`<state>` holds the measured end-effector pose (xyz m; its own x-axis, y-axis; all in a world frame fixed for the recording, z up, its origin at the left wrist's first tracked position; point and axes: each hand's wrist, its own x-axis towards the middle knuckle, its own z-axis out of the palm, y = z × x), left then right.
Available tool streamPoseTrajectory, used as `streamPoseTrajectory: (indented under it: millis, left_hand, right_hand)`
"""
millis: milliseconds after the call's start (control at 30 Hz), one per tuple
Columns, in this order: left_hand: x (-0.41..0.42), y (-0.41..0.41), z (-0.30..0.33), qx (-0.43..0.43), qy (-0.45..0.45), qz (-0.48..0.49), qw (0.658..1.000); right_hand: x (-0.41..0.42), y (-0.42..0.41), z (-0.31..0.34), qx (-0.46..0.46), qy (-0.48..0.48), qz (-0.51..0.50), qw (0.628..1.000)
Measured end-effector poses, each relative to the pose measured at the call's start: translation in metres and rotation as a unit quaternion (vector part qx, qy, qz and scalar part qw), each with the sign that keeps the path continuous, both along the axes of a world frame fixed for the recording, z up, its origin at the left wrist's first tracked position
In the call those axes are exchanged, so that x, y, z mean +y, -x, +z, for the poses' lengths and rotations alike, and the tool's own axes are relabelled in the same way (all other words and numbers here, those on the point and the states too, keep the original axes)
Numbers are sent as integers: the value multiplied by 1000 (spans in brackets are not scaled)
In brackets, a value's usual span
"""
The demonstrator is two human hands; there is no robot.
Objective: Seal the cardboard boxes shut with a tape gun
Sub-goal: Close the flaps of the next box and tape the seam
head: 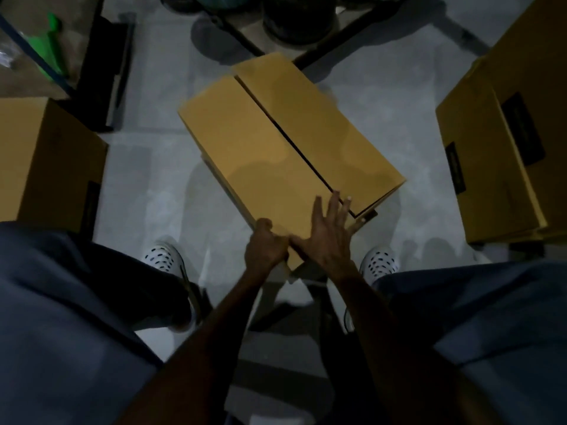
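A: Start with the big things. What's around the edges?

B: One cardboard box (46,161) at the left edge, a stack of cardboard boxes (506,148) at the right edge, dark shelving (104,75) in the upper left. All on a pale floor (153,167).

A: And the one being worked on?

B: The centre box (276,148), mid-frame, turned at a slant. Its two top flaps are folded down, but a dark seam (285,133) runs between them, wider toward the near end, with no tape on it.

A: Hands?

B: Both at the near corner, lower centre. The left hand (264,246) has its fingers curled round the box's edge, gripping it. The right hand (328,234) lies flat on top, fingers straight and spread, pressing the flap beside the seam.

A: Tape gun?

B: Not visible anywhere.

A: So what does this step need?

B: I'd say squaring up: press both flaps level until the gap closes evenly and keep the corner steady. Otherwise the tape would probably bridge a crooked seam and wrinkle.
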<state>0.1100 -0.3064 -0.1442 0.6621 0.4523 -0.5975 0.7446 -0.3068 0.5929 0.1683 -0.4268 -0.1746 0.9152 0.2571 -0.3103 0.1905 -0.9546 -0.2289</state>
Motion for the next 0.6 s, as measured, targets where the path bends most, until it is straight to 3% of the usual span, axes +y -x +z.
streamPoseTrajectory:
  millis: [100, 267, 600]
  left_hand:
    - [49, -19, 0, -8, -80, -79, 994]
    - [117, -37, 7, -16, -190, -203, 960]
    - [140, -9, -3, 52, -199, -275, 939]
  right_hand:
    - [30, 8, -6, 17, 17, 108, 994]
    - [68, 7, -24, 78, 33, 97, 992]
    - [55, 18, -21, 48, 96, 232, 967]
